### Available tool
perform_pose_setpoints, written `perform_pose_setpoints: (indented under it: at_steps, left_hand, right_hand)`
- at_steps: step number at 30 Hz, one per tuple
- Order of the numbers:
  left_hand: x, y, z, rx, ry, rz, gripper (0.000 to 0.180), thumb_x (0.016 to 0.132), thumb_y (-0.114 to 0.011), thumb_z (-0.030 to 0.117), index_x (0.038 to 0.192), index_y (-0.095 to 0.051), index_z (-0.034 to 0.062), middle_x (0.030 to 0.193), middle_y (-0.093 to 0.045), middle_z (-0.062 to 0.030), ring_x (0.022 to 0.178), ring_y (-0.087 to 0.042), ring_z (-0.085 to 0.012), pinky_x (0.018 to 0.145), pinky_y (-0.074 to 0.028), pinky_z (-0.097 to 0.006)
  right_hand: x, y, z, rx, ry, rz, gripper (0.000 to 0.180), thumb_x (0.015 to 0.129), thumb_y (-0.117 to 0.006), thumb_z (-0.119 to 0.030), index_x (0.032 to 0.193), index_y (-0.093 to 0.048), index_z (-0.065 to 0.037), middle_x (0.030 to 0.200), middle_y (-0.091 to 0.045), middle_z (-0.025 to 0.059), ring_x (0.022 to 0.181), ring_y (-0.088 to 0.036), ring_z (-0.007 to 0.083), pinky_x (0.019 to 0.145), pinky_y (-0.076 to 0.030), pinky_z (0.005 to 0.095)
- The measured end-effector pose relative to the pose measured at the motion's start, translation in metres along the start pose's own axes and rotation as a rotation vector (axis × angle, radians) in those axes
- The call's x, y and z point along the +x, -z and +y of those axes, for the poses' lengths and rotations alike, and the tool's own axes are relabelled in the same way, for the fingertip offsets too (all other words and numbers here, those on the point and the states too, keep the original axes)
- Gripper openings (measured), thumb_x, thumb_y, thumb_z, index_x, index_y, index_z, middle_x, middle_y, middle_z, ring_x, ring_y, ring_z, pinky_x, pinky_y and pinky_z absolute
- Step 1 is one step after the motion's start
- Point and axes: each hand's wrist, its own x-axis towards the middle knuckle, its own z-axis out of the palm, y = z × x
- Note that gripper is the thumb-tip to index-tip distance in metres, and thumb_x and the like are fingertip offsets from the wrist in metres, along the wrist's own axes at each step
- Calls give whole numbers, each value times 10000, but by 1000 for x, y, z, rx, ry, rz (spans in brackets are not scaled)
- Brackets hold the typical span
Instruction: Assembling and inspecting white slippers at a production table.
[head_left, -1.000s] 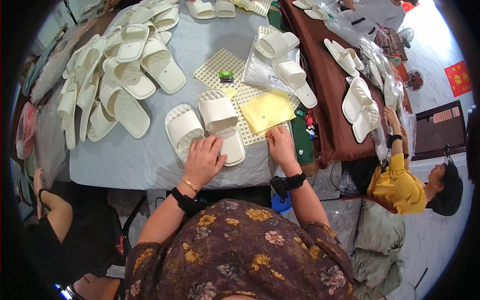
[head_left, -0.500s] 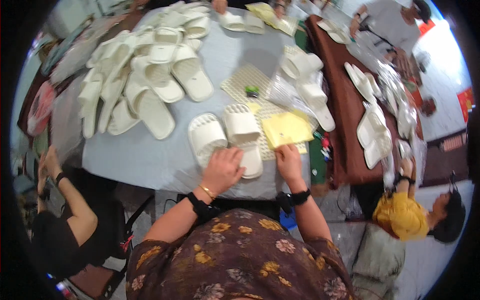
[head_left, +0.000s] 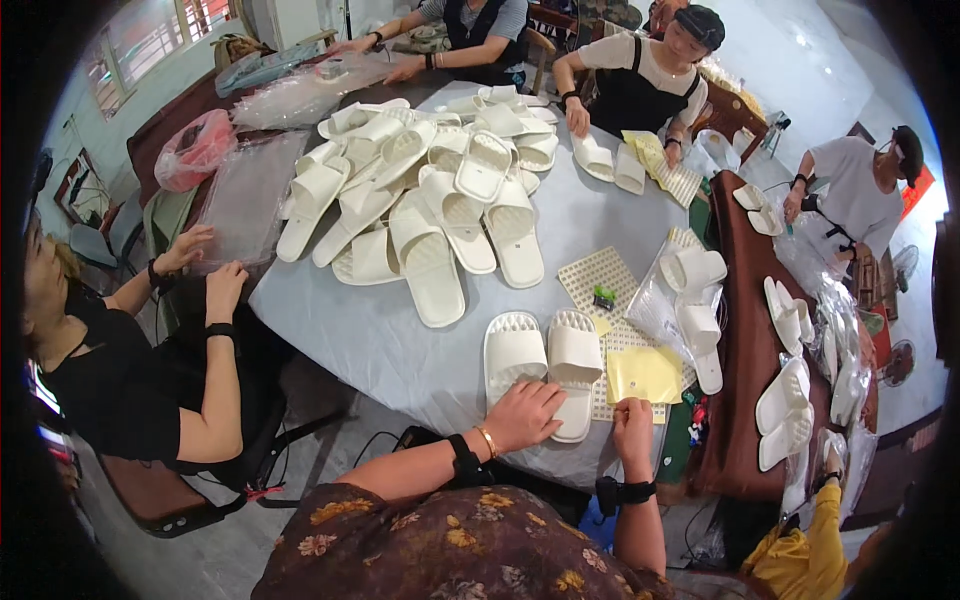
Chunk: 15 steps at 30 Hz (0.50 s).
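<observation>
Head view: the left hand (head_left: 522,412) was laid flat, fingers spread, on the heels of a white slipper pair (head_left: 546,355) at lower centre. The right hand (head_left: 632,420) was pressed fingers together on a yellow sheet (head_left: 645,374) over a perforated mat (head_left: 600,280). Near the grey table's (head_left: 400,350) edge, the pair could be nudged off by a careless push.

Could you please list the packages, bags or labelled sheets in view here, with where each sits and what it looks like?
Yellow sheets: flat, square, by the right hand.
Clear plastic bag: crinkled, holds white slippers, right of the slipper pair under the left hand.
Pink bag: bunched, far left.
</observation>
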Motion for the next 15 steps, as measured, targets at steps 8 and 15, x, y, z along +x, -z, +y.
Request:
perform_pose_setpoints:
  at_steps: [8,15]
  left_hand:
    - [3,6,2,-26,31,-64,468,860,-667,309,1242,-580,52,1218,-578,-100,1116,-556,-265,998,-403,-412]
    - [-1,1,0,-14,18,-38,462,863,-662,305,1238,-580,49,1209,-578,-111,1106,-560,-271,996,-405,-416]
  right_hand:
    - [1,0,4,-21,47,0,117,794,-670,-1,881,-602,-42,889,-574,169,857,-572,378,750,-476,450]
    - [-2,-1,2,-9,77,47,110,801,-669,-5,880,-604,-44,891,-577,171,850,-570,377,738,-474,450]
